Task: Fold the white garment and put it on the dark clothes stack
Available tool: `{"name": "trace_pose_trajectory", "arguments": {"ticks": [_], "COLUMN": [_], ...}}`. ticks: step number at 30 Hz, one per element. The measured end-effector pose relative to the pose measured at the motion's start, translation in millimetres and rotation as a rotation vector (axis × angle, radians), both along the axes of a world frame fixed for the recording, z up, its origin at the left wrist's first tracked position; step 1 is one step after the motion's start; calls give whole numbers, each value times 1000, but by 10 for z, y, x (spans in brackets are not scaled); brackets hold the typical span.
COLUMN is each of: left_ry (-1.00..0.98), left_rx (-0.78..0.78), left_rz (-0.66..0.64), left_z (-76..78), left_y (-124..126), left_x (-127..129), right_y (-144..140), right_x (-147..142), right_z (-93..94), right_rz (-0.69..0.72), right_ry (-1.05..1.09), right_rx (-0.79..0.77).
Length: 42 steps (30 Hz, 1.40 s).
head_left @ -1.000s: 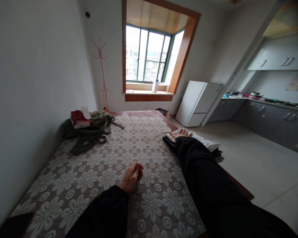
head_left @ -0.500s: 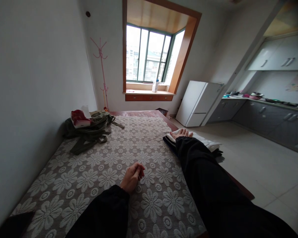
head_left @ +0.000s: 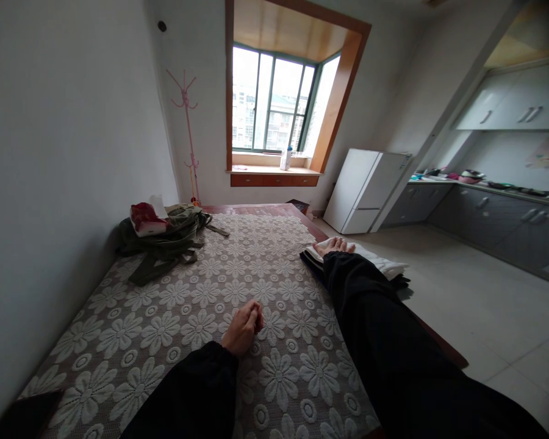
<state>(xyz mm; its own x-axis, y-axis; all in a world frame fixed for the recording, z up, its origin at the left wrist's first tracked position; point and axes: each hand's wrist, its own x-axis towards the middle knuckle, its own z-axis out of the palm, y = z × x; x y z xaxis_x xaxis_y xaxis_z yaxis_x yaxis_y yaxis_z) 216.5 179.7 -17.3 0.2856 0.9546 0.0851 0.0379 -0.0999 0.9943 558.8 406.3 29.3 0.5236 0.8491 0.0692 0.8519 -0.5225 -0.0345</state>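
My left hand (head_left: 243, 329) rests on the flower-patterned lace tablecloth (head_left: 201, 329), its fingers curled in with nothing seen in them. At the table's right edge, my right hand (head_left: 335, 245) lies flat on a white folded cloth (head_left: 379, 260), fingers spread and pointing away from me. Dark folded fabric (head_left: 312, 263) shows beneath the white one, making a low stack. My right sleeve hides part of that stack.
An olive-green bag (head_left: 174, 235) with loose straps lies at the table's far left, a red and white tissue pack (head_left: 149, 221) on top. A dark flat object (head_left: 30, 411) sits at the near left corner. Beyond stand a pink coat rack (head_left: 190, 131) and a white fridge (head_left: 357, 189).
The fingers of my left hand have curled in a little more. My right hand stays in place on the folded stack.
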Motion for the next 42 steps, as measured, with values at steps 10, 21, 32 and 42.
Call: {"name": "trace_pose_trajectory", "arguments": {"ticks": [10, 21, 32, 42], "left_ry": [41, 54, 94, 85], "left_rx": [28, 48, 62, 63], "left_rz": [9, 28, 24, 22], "left_z": [-3, 21, 21, 3], "left_y": [5, -18, -6, -8], "left_x": [20, -2, -9, -10], "right_y": [10, -29, -25, -26], "right_x": [8, 36, 36, -73], "right_z": [7, 21, -14, 48], "right_rz": [3, 45, 57, 237], "right_ry": [16, 14, -34, -84], "right_rx": [3, 29, 65, 44]}}
